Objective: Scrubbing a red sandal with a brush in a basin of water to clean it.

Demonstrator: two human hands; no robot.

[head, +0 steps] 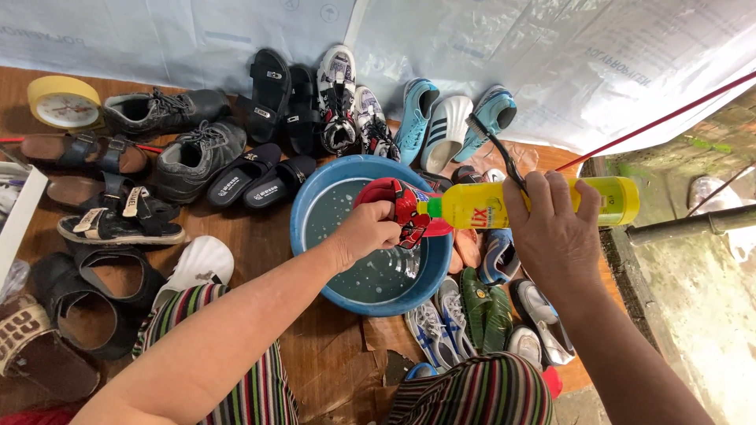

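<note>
left hand (366,232) clamps a glossy red shoe (398,206); right hand (551,228) grips a smooth yellow bottle (535,203) and brush (492,149).

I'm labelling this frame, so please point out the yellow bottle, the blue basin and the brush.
Yellow bottle (472,206): head view, on its body between the two hands.
Blue basin (303,206): head view, on its left rim.
Brush (492,145): head view, on the dark handle above the right hand.
</note>
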